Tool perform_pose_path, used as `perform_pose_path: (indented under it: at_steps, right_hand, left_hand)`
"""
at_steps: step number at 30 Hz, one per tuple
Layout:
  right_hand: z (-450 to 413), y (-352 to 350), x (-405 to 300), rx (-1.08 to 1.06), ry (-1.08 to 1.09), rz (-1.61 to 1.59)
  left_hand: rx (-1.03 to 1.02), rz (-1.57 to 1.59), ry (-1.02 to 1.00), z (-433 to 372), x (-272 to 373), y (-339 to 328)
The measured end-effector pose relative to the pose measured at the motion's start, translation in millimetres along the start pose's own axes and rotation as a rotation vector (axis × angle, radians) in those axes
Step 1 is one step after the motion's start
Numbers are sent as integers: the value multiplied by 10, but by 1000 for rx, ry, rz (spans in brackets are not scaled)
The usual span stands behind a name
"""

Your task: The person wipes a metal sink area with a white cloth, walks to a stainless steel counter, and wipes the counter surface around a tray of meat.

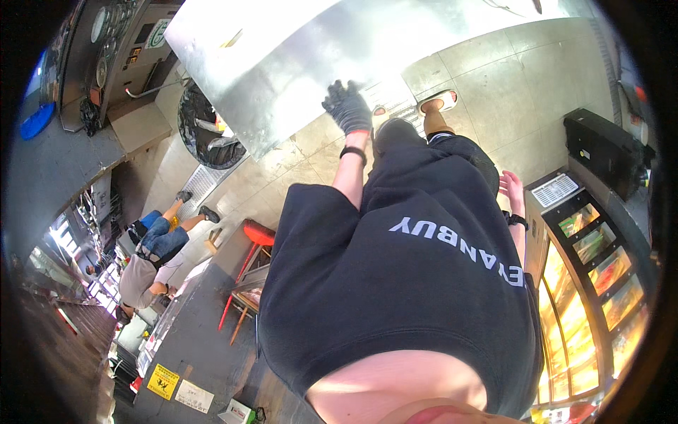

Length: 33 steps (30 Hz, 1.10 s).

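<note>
My left hand (pixel 348 109), in a dark striped glove with a red cuff, is at the near edge of a shiny stainless-steel table (pixel 296 79). Its fingers are a little apart and slightly bent, with nothing seen in them. Whether it rests on the metal or hovers just above, I cannot tell. My bare right hand (pixel 510 185) hangs by my right hip, fingers loosely spread and holding nothing visible; my black shirt hides part of it. A dark band circles each wrist. Strong glare washes out much of the tabletop.
A bin lined with a black bag (pixel 204 127) stands by the table's left corner. Behind it is a metal floor grate (pixel 201 183). Further left, a co-worker (pixel 140 275) bends over a counter. A red stool (pixel 259 233) is at my left, a lit glass-fronted cabinet (pixel 569 323) at my right.
</note>
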State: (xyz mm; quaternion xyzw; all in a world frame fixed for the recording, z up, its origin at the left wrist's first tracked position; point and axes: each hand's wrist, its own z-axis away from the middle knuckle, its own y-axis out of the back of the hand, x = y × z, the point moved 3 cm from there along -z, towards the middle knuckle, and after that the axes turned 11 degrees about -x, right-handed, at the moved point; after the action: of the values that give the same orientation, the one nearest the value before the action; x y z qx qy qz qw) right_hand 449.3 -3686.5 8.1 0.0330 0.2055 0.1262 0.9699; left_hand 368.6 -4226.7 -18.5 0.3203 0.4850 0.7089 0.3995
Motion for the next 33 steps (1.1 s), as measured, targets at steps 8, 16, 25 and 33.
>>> perform_pose_path:
  at_steps: [8,16,25,33]
  right_hand:
    - [85,-677,577,-3,-40,-47]
    - [264,-1087,1649,-51,-197,33]
    - [364,-1226,1251,48,-74,-187]
    - [317,-1130,1026,25,-99,-161]
  left_hand:
    - [-2,-110,239,581,-1525,-124]
    - [192,300,-425,179,-1705,94]
    - [-26,259,-597,-322,-1327,-163]
    - [58,71,-744,-404,-534,-267]
